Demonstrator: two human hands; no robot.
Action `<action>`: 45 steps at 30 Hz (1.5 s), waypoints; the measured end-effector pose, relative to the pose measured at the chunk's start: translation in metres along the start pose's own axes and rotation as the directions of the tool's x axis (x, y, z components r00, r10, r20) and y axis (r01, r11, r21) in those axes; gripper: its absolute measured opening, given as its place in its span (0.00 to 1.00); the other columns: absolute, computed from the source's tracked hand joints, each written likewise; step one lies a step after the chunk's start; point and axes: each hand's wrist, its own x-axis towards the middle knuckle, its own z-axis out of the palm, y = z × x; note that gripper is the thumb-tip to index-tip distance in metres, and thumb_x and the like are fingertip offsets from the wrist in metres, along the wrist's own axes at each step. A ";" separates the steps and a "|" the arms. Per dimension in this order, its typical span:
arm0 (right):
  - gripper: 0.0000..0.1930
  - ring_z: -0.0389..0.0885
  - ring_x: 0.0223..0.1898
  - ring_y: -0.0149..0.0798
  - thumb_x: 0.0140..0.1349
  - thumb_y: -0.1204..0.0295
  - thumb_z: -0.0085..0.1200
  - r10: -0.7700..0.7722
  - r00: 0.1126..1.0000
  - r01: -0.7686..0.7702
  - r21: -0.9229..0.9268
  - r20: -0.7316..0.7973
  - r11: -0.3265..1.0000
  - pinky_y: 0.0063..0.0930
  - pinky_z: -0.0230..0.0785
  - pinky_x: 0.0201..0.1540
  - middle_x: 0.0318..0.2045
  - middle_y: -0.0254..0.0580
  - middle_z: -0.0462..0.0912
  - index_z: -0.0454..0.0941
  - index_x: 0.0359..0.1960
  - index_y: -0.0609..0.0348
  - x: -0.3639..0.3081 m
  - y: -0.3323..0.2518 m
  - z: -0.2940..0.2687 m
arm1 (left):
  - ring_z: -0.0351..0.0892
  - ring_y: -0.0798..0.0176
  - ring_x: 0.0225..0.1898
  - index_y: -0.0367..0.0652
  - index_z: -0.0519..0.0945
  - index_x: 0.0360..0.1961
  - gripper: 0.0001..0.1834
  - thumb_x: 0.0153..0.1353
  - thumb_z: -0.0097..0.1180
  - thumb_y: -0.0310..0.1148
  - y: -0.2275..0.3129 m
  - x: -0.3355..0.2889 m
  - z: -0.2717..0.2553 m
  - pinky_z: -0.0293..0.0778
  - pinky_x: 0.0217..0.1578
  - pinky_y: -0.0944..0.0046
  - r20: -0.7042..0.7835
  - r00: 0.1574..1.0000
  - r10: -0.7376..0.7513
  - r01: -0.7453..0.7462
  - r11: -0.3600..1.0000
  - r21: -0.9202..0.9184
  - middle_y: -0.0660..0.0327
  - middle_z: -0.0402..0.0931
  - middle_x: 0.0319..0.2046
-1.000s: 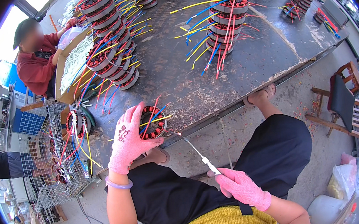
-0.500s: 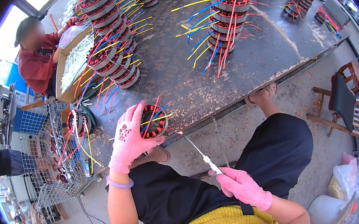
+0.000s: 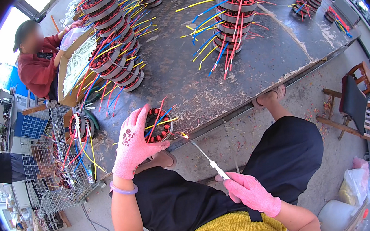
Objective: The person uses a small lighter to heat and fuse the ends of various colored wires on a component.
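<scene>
My left hand (image 3: 130,143), in a pink glove, holds a motor stator (image 3: 165,127) at the table's front edge, fingers along its left side and thumb across its near side. The stator has red windings, with red, blue and yellow wires sticking out over it. My right hand (image 3: 253,194), also gloved in pink, grips a thin torch (image 3: 218,169) with a white handle and a long metal neck. A small orange flame (image 3: 184,135) burns at its tip, beside a lead end at the stator's right side.
Stacks of wired stators stand on the dark worn table (image 3: 180,71), at left (image 3: 116,64) and centre (image 3: 235,24). A person in red (image 3: 38,70) works at the far left beside a box of white tubes (image 3: 80,59). A wooden chair (image 3: 352,102) stands at right.
The flame at the torch tip is larger and brighter, and the tip has shifted very slightly. My left hand and the stator have stayed in place.
</scene>
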 end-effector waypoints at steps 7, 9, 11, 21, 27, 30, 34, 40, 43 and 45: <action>0.19 0.61 0.20 0.18 0.76 0.63 0.45 -0.024 1.000 0.024 -0.002 -0.004 1.000 0.18 0.55 0.23 0.19 0.24 0.66 0.74 0.60 0.63 0.000 0.001 0.000 | 0.69 0.43 0.62 0.36 0.64 0.68 0.57 0.37 0.78 0.46 0.000 0.000 0.000 0.64 0.64 0.50 0.012 1.000 -0.006 0.006 1.000 -0.005 0.48 0.69 0.60; 0.19 0.61 0.21 0.18 0.76 0.63 0.45 -0.003 1.000 0.003 0.025 -0.014 1.000 0.18 0.55 0.23 0.20 0.24 0.66 0.74 0.60 0.63 -0.001 0.000 0.001 | 0.69 0.43 0.62 0.36 0.64 0.68 0.57 0.38 0.78 0.45 0.000 0.001 0.000 0.64 0.64 0.50 0.014 1.000 -0.006 0.006 1.000 -0.007 0.48 0.69 0.60; 0.19 0.61 0.21 0.18 0.76 0.64 0.45 -0.015 1.000 0.015 0.037 -0.004 0.999 0.18 0.55 0.23 0.21 0.24 0.66 0.74 0.61 0.63 -0.001 0.001 0.000 | 0.69 0.42 0.62 0.36 0.64 0.68 0.56 0.38 0.78 0.45 0.000 0.001 0.000 0.64 0.64 0.50 0.014 1.000 -0.005 0.005 1.000 -0.011 0.48 0.69 0.60; 0.20 0.62 0.22 0.19 0.76 0.63 0.47 -0.022 0.999 0.027 0.111 -0.044 0.993 0.17 0.54 0.24 0.22 0.25 0.67 0.73 0.61 0.65 -0.004 0.000 -0.003 | 0.68 0.42 0.64 0.40 0.68 0.67 0.52 0.37 0.77 0.42 -0.003 0.002 -0.013 0.60 0.67 0.48 0.084 0.995 0.059 -0.058 0.998 -0.019 0.49 0.67 0.63; 0.20 0.63 0.22 0.20 0.75 0.63 0.47 -0.060 0.997 0.063 0.059 -0.044 0.996 0.17 0.55 0.25 0.22 0.24 0.67 0.73 0.61 0.64 -0.003 -0.002 -0.005 | 0.65 0.45 0.67 0.49 0.71 0.66 0.50 0.36 0.76 0.38 0.004 0.000 -0.016 0.54 0.71 0.44 0.093 0.989 0.118 -0.115 0.993 -0.037 0.52 0.66 0.66; 0.20 0.64 0.22 0.20 0.76 0.63 0.46 -0.033 0.998 0.034 0.021 -0.047 0.999 0.18 0.56 0.25 0.22 0.25 0.67 0.73 0.61 0.64 -0.002 -0.014 0.000 | 0.65 0.45 0.67 0.50 0.71 0.66 0.50 0.35 0.76 0.38 0.001 0.003 -0.018 0.53 0.72 0.44 0.134 0.980 0.150 -0.146 0.989 -0.040 0.52 0.66 0.65; 0.19 0.64 0.22 0.20 0.75 0.63 0.46 -0.027 0.999 0.029 0.091 -0.025 0.995 0.19 0.56 0.25 0.22 0.25 0.68 0.73 0.59 0.64 0.003 -0.005 -0.001 | 0.67 0.46 0.65 0.50 0.72 0.65 0.50 0.34 0.77 0.38 0.002 0.001 -0.015 0.54 0.71 0.44 0.082 0.984 0.156 -0.154 0.988 -0.031 0.54 0.69 0.62; 0.19 0.63 0.22 0.20 0.76 0.63 0.46 -0.035 0.999 0.035 0.017 -0.032 0.999 0.19 0.56 0.24 0.21 0.25 0.68 0.73 0.58 0.64 0.002 -0.013 0.003 | 0.69 0.47 0.63 0.48 0.72 0.65 0.51 0.32 0.78 0.39 -0.001 0.000 -0.015 0.55 0.71 0.44 0.059 0.986 0.155 -0.154 0.988 -0.014 0.53 0.71 0.60; 0.19 0.63 0.21 0.20 0.76 0.63 0.46 -0.020 1.000 0.020 0.000 -0.024 1.000 0.19 0.56 0.24 0.21 0.25 0.67 0.73 0.60 0.64 0.003 -0.015 0.004 | 0.69 0.47 0.63 0.48 0.72 0.65 0.51 0.32 0.78 0.39 -0.002 0.001 -0.015 0.55 0.71 0.44 0.058 0.984 0.169 -0.168 0.986 -0.018 0.53 0.72 0.60; 0.20 0.63 0.21 0.20 0.76 0.63 0.46 -0.018 1.000 0.018 0.028 -0.016 0.999 0.19 0.56 0.24 0.21 0.25 0.67 0.73 0.61 0.63 0.005 -0.012 0.004 | 0.69 0.47 0.63 0.48 0.72 0.65 0.51 0.32 0.78 0.39 -0.002 0.000 -0.015 0.55 0.71 0.44 0.058 0.983 0.173 -0.172 0.985 -0.022 0.53 0.72 0.60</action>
